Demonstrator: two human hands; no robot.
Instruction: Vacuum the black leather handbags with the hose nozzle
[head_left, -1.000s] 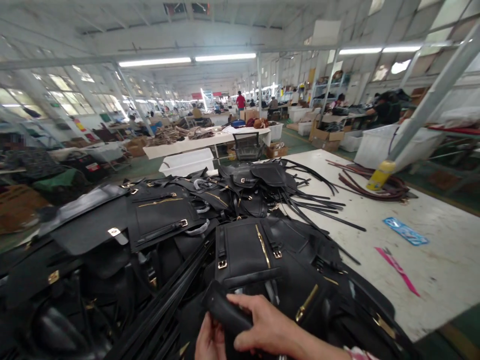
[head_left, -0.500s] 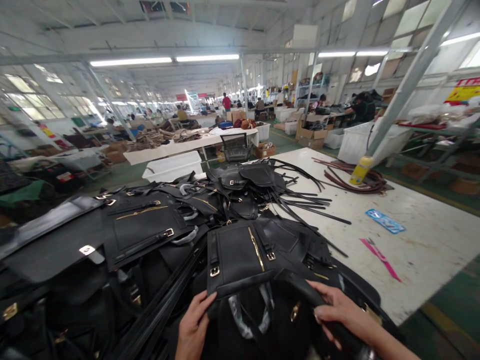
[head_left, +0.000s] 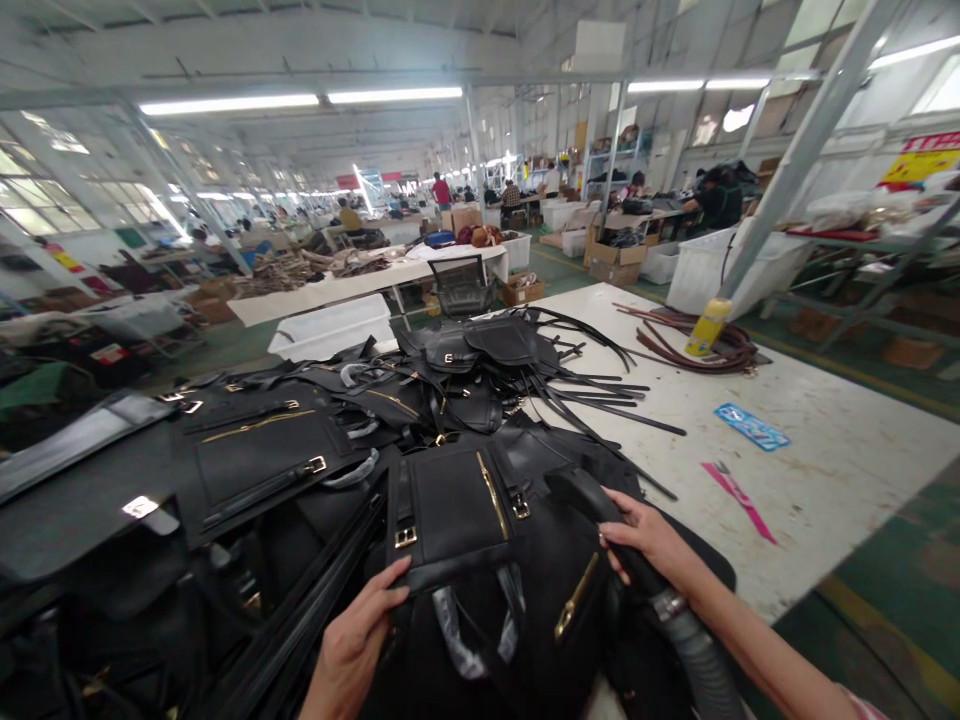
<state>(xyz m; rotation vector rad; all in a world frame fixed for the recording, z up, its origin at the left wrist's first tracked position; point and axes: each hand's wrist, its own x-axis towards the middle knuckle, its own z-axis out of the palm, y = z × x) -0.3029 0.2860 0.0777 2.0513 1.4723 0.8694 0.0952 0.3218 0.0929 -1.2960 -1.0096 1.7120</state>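
Observation:
A black leather backpack (head_left: 442, 505) with gold zips and buckles lies before me, its carry handle (head_left: 461, 635) wrapped in clear plastic. My left hand (head_left: 356, 630) pinches the backpack's near left edge, thumb and fingers closed on it. The fingers of my right hand (head_left: 649, 538) are wrapped round a black vacuum nozzle (head_left: 577, 490), whose curved end hangs over the bag's right side. From the nozzle a grey ribbed hose (head_left: 705, 655) runs down past my forearm, joined by a metal clamp. Below the nozzle is a slanting gold zip (head_left: 576, 598).
More black bags (head_left: 255, 440) are heaped to the left, with black straps (head_left: 600, 390) spread behind. On the white table (head_left: 847, 450) lie a pink-handled tool (head_left: 739, 500), a blue card (head_left: 752, 427), brown straps (head_left: 660, 340) and a yellow bottle (head_left: 707, 327). People work farther back.
My right hand has lifted the vacuum nozzle up and leftward, baring the slanting zip and more of the hose. My left hand stays on the bag's edge. The view has shifted slightly right and down.

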